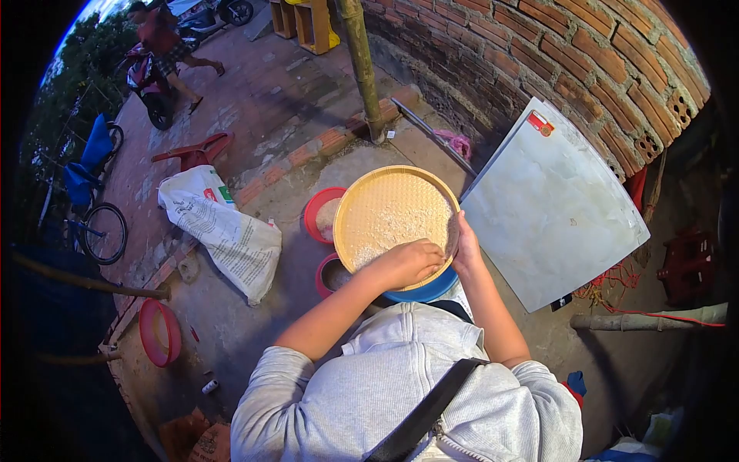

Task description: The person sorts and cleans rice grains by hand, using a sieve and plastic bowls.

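A round yellow woven tray (396,192) with pale grains scattered over it is held in front of my chest. My right hand (466,248) grips its right rim. Over the lower part of the tray, my left hand (416,262) rests among the grains with its fingers curled; what they hold, if anything, is hidden. Beneath the tray, a blue basin (425,292) shows at its lower edge. Two red basins, an upper one (310,212) with pale contents and a lower one (322,281), stick out on its left.
A white sack (231,239) lies left of the basins, near a red basin (160,333). A large pale panel (554,208) leans at the right by the brick wall (523,46). A bamboo post (360,73) stands ahead. A person (163,42) is beside a motorbike (156,100).
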Demonstrator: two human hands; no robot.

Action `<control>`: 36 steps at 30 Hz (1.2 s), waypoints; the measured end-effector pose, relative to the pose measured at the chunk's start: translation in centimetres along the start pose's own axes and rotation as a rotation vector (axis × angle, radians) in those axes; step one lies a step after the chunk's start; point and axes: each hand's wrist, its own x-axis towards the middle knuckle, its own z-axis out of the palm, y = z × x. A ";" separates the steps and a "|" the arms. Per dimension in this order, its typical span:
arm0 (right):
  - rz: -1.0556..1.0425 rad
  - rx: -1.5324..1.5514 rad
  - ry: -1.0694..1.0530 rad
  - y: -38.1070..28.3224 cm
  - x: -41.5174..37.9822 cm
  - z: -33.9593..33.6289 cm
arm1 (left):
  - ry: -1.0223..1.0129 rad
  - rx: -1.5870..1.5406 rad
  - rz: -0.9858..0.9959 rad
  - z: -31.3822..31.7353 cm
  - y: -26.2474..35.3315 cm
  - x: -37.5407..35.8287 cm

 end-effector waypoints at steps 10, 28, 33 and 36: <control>0.056 -0.005 0.014 0.4 0.3 0.2 | 0.028 0.118 -0.099 -1.1 -0.9 -5.0; 0.030 -0.075 0.133 1.8 1.5 -3.8 | 0.589 0.047 -0.656 -2.9 -6.8 -14.4; -0.015 -0.004 0.106 1.5 1.3 -5.0 | 0.512 0.008 -0.844 0.9 -11.0 -19.3; -0.038 -0.002 0.115 1.0 1.1 -4.9 | 0.435 0.431 -0.889 3.1 -12.0 -20.6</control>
